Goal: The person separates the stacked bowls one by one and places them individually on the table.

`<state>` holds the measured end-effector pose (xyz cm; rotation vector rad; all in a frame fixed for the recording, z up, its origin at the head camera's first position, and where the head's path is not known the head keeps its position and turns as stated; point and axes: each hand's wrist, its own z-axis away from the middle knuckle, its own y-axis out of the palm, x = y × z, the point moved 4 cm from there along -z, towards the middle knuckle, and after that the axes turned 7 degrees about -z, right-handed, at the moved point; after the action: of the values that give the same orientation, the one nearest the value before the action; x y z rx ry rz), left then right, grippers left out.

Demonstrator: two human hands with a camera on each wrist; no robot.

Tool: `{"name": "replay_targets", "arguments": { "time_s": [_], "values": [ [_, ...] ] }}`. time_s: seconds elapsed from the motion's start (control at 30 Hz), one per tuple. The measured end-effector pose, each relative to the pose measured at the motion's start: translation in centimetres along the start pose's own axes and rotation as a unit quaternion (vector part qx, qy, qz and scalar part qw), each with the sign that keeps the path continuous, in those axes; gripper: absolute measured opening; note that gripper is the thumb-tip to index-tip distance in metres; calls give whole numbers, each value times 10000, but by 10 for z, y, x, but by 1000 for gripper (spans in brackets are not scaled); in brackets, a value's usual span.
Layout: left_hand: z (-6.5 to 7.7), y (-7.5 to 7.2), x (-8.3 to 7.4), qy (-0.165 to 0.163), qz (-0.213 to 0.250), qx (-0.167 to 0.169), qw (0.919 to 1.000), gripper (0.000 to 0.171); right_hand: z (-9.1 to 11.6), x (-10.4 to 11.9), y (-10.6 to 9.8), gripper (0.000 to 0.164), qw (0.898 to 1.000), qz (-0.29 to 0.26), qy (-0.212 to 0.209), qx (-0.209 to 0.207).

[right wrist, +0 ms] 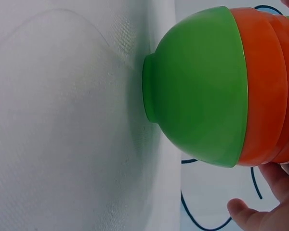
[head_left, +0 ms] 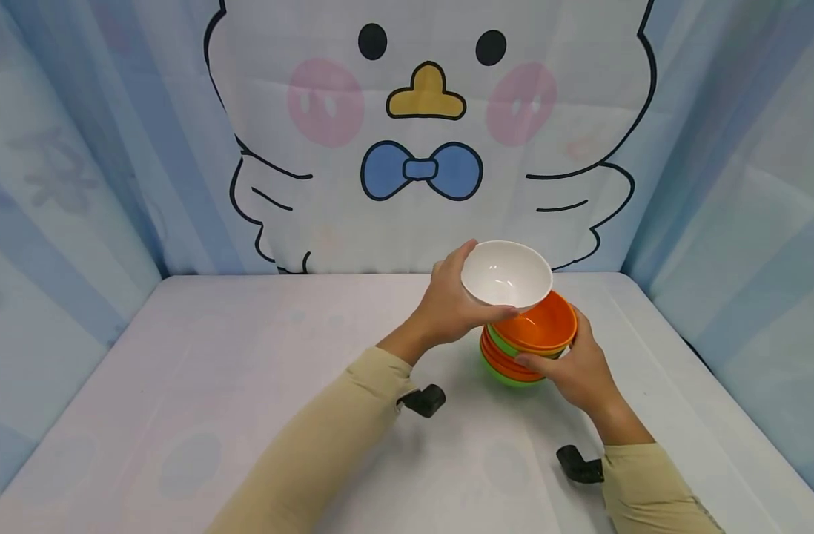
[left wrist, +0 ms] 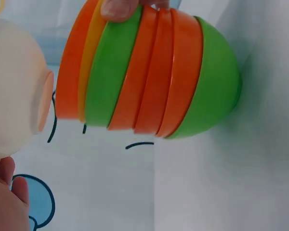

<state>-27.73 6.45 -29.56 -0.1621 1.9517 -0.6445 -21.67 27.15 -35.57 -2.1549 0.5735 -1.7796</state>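
Note:
My left hand holds a white bowl by its side, thumb along the near rim and fingers behind. It is just above a nested stack of bowls, slightly tilted in the head view. My right hand grips that stack from the right, thumb in front near the upper rims. In the left wrist view the stack runs from an orange top bowl through yellow, green and several orange ones to a green bottom bowl. Its foot is right at the tabletop in the right wrist view.
The white table spreads out to the left and in front of the stack. Behind it hangs a cloth backdrop with a cartoon figure, and blue curtains close both sides. Black wrist mounts stick out by both sleeves.

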Motion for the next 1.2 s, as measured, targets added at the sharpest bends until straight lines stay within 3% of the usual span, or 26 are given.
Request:
{"name": "replay_targets", "arguments": {
  "time_s": [0.67, 0.9, 1.2],
  "values": [
    [16, -63, 54, -649, -178, -773, 9947, 111, 0, -3, 1, 110, 9999, -101, 16, -88],
    [27, -76, 74, -1018, -254, -891, 9905, 112, 2, -3, 0, 112, 9999, -87, 111, -75],
    [38, -92, 109, -1221, -459, -1077, 9856, 110, 3, -4, 1, 109, 9999, -117, 35, -27]
  ]
}}
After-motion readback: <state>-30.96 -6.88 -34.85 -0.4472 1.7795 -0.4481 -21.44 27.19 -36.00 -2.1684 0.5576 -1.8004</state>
